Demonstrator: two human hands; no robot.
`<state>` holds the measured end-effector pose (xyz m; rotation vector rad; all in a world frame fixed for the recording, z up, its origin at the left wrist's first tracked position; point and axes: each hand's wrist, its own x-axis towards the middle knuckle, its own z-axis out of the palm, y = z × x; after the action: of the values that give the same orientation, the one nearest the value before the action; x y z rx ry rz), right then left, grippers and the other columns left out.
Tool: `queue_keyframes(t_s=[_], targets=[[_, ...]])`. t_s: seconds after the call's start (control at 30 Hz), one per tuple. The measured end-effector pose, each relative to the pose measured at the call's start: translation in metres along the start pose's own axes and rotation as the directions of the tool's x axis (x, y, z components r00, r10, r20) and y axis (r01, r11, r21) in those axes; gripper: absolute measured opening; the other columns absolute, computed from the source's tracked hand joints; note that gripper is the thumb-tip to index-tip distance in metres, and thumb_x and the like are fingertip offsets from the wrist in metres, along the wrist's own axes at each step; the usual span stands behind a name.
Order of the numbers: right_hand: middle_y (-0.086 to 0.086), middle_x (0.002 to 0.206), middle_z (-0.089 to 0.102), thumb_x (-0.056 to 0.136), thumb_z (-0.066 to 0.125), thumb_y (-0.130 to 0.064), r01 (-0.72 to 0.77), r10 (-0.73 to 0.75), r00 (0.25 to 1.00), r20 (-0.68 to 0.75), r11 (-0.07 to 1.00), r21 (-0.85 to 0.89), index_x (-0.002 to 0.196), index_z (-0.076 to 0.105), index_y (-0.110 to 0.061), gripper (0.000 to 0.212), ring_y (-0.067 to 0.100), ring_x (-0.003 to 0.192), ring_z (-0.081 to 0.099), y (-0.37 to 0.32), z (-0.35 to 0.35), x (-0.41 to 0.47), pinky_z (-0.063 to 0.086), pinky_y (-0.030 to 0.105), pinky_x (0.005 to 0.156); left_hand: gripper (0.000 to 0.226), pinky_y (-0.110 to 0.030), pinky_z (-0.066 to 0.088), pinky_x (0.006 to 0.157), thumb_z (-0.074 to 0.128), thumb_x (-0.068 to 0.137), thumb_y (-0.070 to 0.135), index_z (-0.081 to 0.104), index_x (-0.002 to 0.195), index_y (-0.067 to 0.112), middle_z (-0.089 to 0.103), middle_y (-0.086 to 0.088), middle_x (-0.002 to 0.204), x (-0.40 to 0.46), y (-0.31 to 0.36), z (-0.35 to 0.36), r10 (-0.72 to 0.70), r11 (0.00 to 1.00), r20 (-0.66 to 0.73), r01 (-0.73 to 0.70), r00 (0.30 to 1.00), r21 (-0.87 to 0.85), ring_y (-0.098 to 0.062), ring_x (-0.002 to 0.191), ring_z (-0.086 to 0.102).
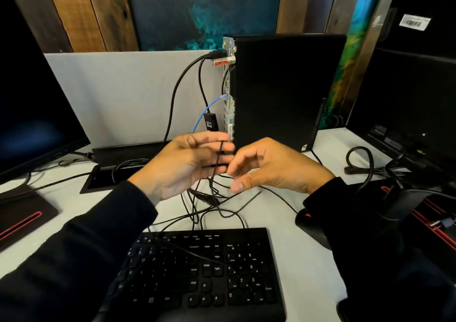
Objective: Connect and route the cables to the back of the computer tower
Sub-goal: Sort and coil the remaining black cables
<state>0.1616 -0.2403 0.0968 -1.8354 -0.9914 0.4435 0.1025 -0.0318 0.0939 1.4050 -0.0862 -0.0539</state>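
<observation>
We are mid-step, judging by the thin black cable (217, 160) draped over our left hand (183, 163), whose fingers lie nearly straight with the cord looped round one fingertip. Our right hand (269, 166), at three o'clock of it, has loosely curled fingers closing toward the cord, seemingly holding nothing; motion blur leaves this uncertain. The cable trails to six o'clock into a tangle above the keyboard (209, 272). The tower (288, 89) stands at twelve o'clock, black and blue leads already seated. Next we likely must find the plug end.
</observation>
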Motion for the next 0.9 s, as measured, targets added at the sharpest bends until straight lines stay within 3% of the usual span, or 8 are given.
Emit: queue_keyframes(t_s=[0.1, 0.2, 0.3, 0.43, 0.53, 0.67, 0.77, 0.9], targets=[[0.017, 0.093, 0.066, 0.078, 0.088, -0.024, 0.062, -0.069, 0.969, -0.236, 0.997, -0.035, 0.094, 0.068, -0.008, 0.030, 0.021, 0.079, 0.063, 0.016, 0.009, 0.010, 0.052, 0.037, 0.077, 0.050, -0.027, 0.044, 0.048, 0.032, 0.088, -0.021, 0.066, 0.115, 0.003, 0.072, -0.015, 0.108, -0.021, 0.000, -0.008, 0.019, 0.998, 0.007, -0.019, 1.000, 0.055, -0.021, 0.056, 0.056], [-0.007, 0.120, 0.057, 0.087, 0.081, -0.022, 0.102, -0.162, 0.961, -0.224, 0.961, -0.258, 0.122, 0.065, -0.032, 0.039, 0.008, 0.103, 0.061, 0.026, 0.033, 0.020, 0.051, 0.021, 0.088, 0.038, -0.030, 0.018, 0.051, 0.031, 0.095, -0.013, 0.064, 0.108, 0.000, 0.073, -0.012, 0.095, -0.039, -0.006, -0.008, 0.082, 0.991, 0.056, -0.088, 0.995, 0.105, -0.018, 0.050, 0.036], [-0.007, 0.117, 0.063, 0.097, 0.066, -0.017, 0.150, -0.194, 0.979, -0.069, 0.902, -0.405, 0.109, 0.072, -0.026, 0.016, 0.009, 0.108, 0.060, 0.028, 0.054, 0.023, 0.048, 0.021, 0.092, 0.023, -0.024, 0.028, 0.048, 0.044, 0.103, -0.007, 0.061, 0.114, 0.004, 0.074, -0.002, 0.081, -0.054, -0.018, -0.013, 0.188, 0.921, 0.133, -0.222, 0.973, 0.320, -0.018, 0.051, 0.030], [-0.001, 0.084, 0.069, 0.098, 0.066, -0.019, 0.106, -0.246, 0.933, -0.263, 0.886, -0.452, 0.093, 0.077, -0.016, 0.013, 0.014, 0.079, 0.063, 0.031, 0.050, 0.024, 0.049, 0.034, 0.071, 0.035, -0.038, 0.032, 0.058, 0.061, 0.098, 0.014, 0.057, 0.132, 0.024, 0.071, -0.008, 0.081, -0.073, -0.037, -0.042, 0.219, 0.903, -0.002, -0.202, 0.976, 0.380, -0.024, 0.057, 0.032], [-0.007, 0.084, 0.063, 0.096, 0.068, -0.015, 0.075, -0.311, 0.857, -0.411, 0.864, -0.499, 0.094, 0.078, -0.017, 0.010, 0.008, 0.073, 0.060, 0.031, 0.039, 0.025, 0.052, 0.032, 0.067, 0.022, -0.037, 0.037, 0.061, 0.062, 0.094, 0.029, 0.074, 0.111, 0.023, 0.056, 0.001, 0.066, -0.087, -0.045, -0.067, 0.253, 0.862, -0.070, -0.192, 0.965, 0.470, -0.023, 0.062, 0.041], [0.009, 0.100, 0.055, 0.100, 0.065, -0.020, -0.017, -0.242, 0.763, -0.599, 0.919, -0.393, 0.092, 0.073, -0.017, 0.012, 0.023, 0.074, 0.067, 0.034, 0.032, 0.027, 0.062, 0.031, 0.060, 0.025, -0.018, 0.037, 0.059, 0.065, 0.097, 0.033, 0.071, 0.084, 0.012, 0.048, -0.010, 0.063, -0.096, -0.035, -0.072, 0.288, 0.772, -0.009, -0.226, 0.958, 0.594, -0.009, 0.060, 0.043], [0.012, 0.108, 0.050, 0.100, 0.065, -0.025, -0.009, -0.225, 0.692, -0.686, 0.947, -0.321, 0.089, 0.072, -0.018, 0.015, 0.022, 0.076, 0.068, 0.035, 0.024, 0.025, 0.064, 0.035, 0.066, 0.025, -0.012, 0.036, 0.060, 0.063, 0.096, 0.032, 0.065, 0.079, 0.014, 0.052, 0.012, 0.064, -0.094, -0.023, -0.076, 0.281, 0.718, 0.000, -0.210, 0.960, 0.663, -0.001, 0.058, 0.045], [0.006, 0.107, 0.050, 0.089, 0.077, -0.017, -0.041, -0.207, 0.736, -0.645, 0.937, -0.348, 0.084, 0.069, -0.032, 0.018, 0.019, 0.083, 0.067, 0.035, 0.029, 0.024, 0.060, 0.033, 0.080, 0.020, -0.037, 0.055, 0.082, 0.059, 0.101, 0.031, 0.068, 0.087, 0.018, 0.071, 0.002, 0.084, -0.093, -0.023, -0.082, 0.276, 0.779, -0.019, -0.212, 0.961, 0.590, -0.023, 0.083, 0.064]])
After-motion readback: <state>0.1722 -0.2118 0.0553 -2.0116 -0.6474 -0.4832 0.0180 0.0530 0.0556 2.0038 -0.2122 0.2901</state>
